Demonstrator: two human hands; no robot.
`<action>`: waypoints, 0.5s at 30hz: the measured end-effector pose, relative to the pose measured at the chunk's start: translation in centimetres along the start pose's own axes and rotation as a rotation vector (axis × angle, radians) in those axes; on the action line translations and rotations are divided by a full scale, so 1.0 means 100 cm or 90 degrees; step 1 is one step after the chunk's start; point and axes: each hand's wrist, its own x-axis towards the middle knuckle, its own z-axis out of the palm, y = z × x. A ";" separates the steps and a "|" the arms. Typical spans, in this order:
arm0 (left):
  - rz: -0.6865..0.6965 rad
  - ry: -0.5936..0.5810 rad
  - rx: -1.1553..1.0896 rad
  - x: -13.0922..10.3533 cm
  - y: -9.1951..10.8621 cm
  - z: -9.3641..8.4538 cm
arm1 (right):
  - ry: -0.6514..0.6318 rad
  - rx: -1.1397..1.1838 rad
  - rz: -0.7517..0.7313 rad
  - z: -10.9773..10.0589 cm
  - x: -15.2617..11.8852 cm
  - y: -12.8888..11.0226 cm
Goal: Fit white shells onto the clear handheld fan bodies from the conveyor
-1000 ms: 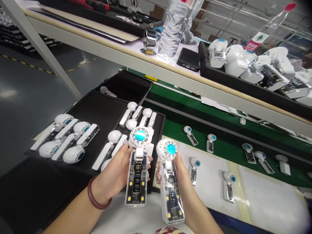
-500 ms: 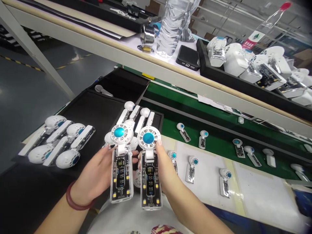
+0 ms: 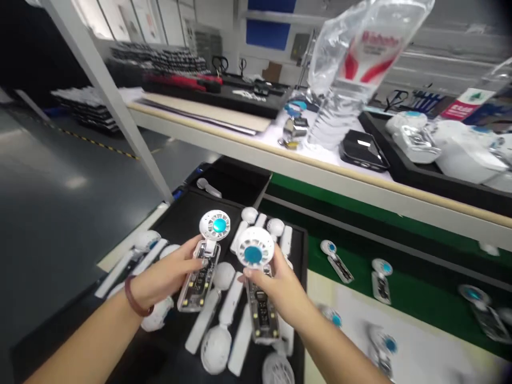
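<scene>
My left hand [image 3: 170, 274] grips a small fan [image 3: 200, 282] with a white round head, blue centre and clear handle showing a dark circuit board. A similar fan [image 3: 262, 309] is in my right hand [image 3: 280, 282], its thumb lying across the neck just under the head. Both fans are tilted over a black tray, heads pointing away from me. Beneath and between them, white fans [image 3: 216, 349] lie in rows on the tray. Another group of white fans [image 3: 154, 258] rests left of my left hand, partly hidden by it.
A shelf edge [image 3: 240, 152] crosses in front, supported by a slanted post [image 3: 116, 101]. On the shelf are a water bottle [image 3: 334, 114], a black box [image 3: 363, 151] and a tray of fans [image 3: 460, 149]. More fans [image 3: 382, 280] lie on the green belt at right.
The view has swung left. My hands and both fans have moved apart and forward over the tray, where more of the white fans now show. My left thumb now lies across its fan's handle.
</scene>
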 end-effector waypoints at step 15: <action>0.020 0.298 0.553 0.167 -0.055 -0.194 | -0.399 -0.904 -0.418 0.146 0.265 0.052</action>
